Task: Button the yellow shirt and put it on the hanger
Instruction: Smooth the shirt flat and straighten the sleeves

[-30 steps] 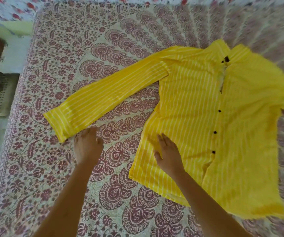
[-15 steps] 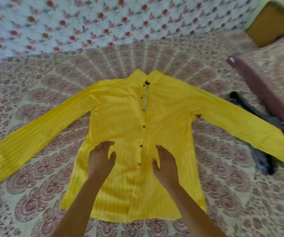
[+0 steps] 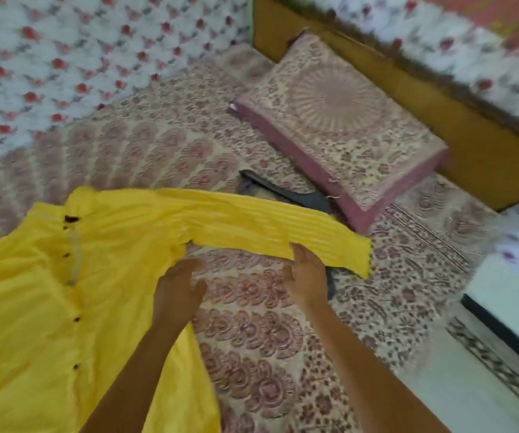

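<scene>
The yellow striped shirt (image 3: pixel 42 295) lies front up on the patterned bedspread (image 3: pixel 252 339), with dark buttons down its placket. Its right sleeve (image 3: pixel 252 226) stretches toward a dark object. My left hand (image 3: pixel 178 285) hovers flat with fingers apart by the underarm, just below the sleeve. My right hand (image 3: pixel 306 276) is flat with fingers spread, its fingertips touching the lower edge of the sleeve near the cuff. Neither hand grips the cloth. No hanger can be made out clearly.
A patterned cushion (image 3: pixel 345 126) with a maroon border lies at the back right. A dark object (image 3: pixel 283 195) sticks out from under the sleeve next to it. A wooden board (image 3: pixel 439 120) runs behind. The bed's edge and floor (image 3: pixel 486 354) are at the right.
The view has swung right. Both hands have moved from the shirt's front near the buttons over to the right sleeve, which now lies straighter across the bed.
</scene>
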The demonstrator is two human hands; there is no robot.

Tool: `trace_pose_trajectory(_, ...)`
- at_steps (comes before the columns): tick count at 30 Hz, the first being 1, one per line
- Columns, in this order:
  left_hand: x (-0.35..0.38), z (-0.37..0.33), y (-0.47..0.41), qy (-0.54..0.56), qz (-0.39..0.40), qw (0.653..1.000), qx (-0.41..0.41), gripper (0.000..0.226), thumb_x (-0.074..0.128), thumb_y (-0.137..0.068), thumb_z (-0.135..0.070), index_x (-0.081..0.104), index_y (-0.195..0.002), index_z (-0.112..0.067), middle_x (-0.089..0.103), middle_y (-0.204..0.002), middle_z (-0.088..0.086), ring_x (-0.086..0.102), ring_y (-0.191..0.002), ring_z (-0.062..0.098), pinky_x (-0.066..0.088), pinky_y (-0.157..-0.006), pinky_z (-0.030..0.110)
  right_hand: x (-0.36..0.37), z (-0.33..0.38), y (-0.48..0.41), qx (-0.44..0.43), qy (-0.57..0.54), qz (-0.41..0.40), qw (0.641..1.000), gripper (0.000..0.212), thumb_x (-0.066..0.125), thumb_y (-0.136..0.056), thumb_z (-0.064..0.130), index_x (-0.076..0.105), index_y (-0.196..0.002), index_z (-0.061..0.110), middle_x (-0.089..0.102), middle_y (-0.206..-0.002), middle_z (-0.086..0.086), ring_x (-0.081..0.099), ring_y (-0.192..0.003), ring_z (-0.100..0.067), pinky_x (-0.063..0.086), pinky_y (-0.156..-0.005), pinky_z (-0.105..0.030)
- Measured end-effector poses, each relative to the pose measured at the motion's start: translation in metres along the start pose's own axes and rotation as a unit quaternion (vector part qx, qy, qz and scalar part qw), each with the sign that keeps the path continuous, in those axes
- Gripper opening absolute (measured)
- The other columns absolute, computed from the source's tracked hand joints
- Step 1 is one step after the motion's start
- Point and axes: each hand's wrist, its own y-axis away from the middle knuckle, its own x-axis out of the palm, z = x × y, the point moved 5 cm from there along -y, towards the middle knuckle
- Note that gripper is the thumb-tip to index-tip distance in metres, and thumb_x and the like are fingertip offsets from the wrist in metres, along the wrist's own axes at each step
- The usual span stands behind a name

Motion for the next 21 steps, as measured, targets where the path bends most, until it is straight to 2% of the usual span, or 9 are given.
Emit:
trace_pose_trajectory(3,0.041,-0.055,-0.029,-0.018,0.047,0.998,0.043,0.053,0.047,-0.078,-0.035,0.059,-0.122,-0.008,0.058,-0.129,0.014,0.054,-0.119,0.034,0.04,-0.1,0.047,-0.029,-0.062,-0.031,0.056,-0.003,-0.055,0.997,0.048,0.045,-0.093,0.024,0.039,-0.138,0.007,0.047,-0.139,-0.013,0.043,-0.129,-0.027,0.035,-0.108,-0.037)
trace_pose_trajectory(6,0.074,-0.087,-0.047,-0.026,0.069,0.995,0.073,0.057,0.043,-0.076,-0.038,0.058,-0.125,-0.012,0.057,-0.131,0.01,0.053,-0.121,0.03,0.041,-0.099,0.043,-0.043,-0.11,-0.065,0.129,0.01,-0.08,0.988,0.051,0.044,-0.094,0.027,0.035,-0.138,0.003,0.046,-0.138,-0.016,0.041,-0.129,-0.029,0.033,-0.107,-0.038)
trace_pose_trajectory(9,0.097,-0.103,-0.063,-0.011,0.088,0.992,0.084,0.055,0.044,-0.078,-0.039,0.058,-0.124,-0.014,0.056,-0.131,0.007,0.051,-0.122,0.027,0.041,-0.098,0.039,-0.044,-0.145,-0.102,0.206,0.018,-0.07,0.976,0.053,0.043,-0.094,0.033,0.036,-0.133,-0.002,0.047,-0.134,-0.019,0.042,-0.126,-0.033,0.033,-0.103,-0.04)
trace_pose_trajectory(11,0.105,-0.103,-0.074,-0.014,0.095,0.992,0.085,0.053,0.045,-0.078,-0.039,0.059,-0.122,-0.014,0.058,-0.128,0.007,0.053,-0.119,0.028,0.042,-0.095,0.039,-0.039,-0.159,-0.122,0.237,-0.012,-0.071,0.969,0.049,0.045,-0.094,0.035,0.043,-0.125,-0.003,0.053,-0.127,-0.021,0.046,-0.121,-0.035,0.036,-0.098,-0.042)
trace_pose_trajectory(14,0.109,-0.094,-0.089,-0.024,0.086,0.994,0.07,0.044,0.053,-0.083,-0.036,0.061,-0.119,-0.014,0.06,-0.125,0.007,0.059,-0.108,0.031,0.043,-0.09,0.038,-0.024,-0.172,-0.146,0.273,-0.125,-0.07,0.951,0.047,0.049,-0.091,0.039,0.051,-0.116,-0.001,0.06,-0.117,-0.022,0.054,-0.111,-0.038,0.043,-0.087,-0.042)
trace_pose_trajectory(17,0.107,-0.083,-0.098,-0.039,0.08,0.994,0.062,0.04,0.057,-0.084,-0.034,0.062,-0.118,-0.013,0.06,-0.123,0.007,0.062,-0.095,0.035,0.045,-0.084,0.037,-0.014,-0.182,-0.16,0.309,-0.235,-0.066,0.919,0.048,0.056,-0.087,0.044,0.055,-0.111,0.002,0.062,-0.113,-0.02,0.054,-0.109,-0.039,0.044,-0.088,-0.043)
trace_pose_trajectory(19,0.106,-0.076,-0.102,-0.04,0.078,0.994,0.059,0.044,0.053,-0.08,-0.037,0.063,-0.115,-0.013,0.062,-0.12,0.007,0.061,-0.1,0.032,0.046,-0.083,0.037,-0.014,-0.188,-0.162,0.334,-0.24,-0.081,0.908,0.044,0.06,-0.084,0.045,0.061,-0.104,0.006,0.064,-0.109,-0.02,0.053,-0.109,-0.04,0.042,-0.089,-0.043)
trace_pose_trajectory(21,0.104,-0.07,-0.104,-0.042,0.068,0.996,0.05,0.042,0.053,-0.08,-0.037,0.064,-0.114,-0.014,0.062,-0.119,0.008,0.059,-0.106,0.03,0.049,-0.085,0.04,-0.024,-0.184,-0.162,0.317,-0.208,-0.109,0.919,0.04,0.063,-0.082,0.044,0.065,-0.104,0.011,0.067,-0.105,-0.018,0.052,-0.11,-0.04,0.041,-0.089,-0.043)
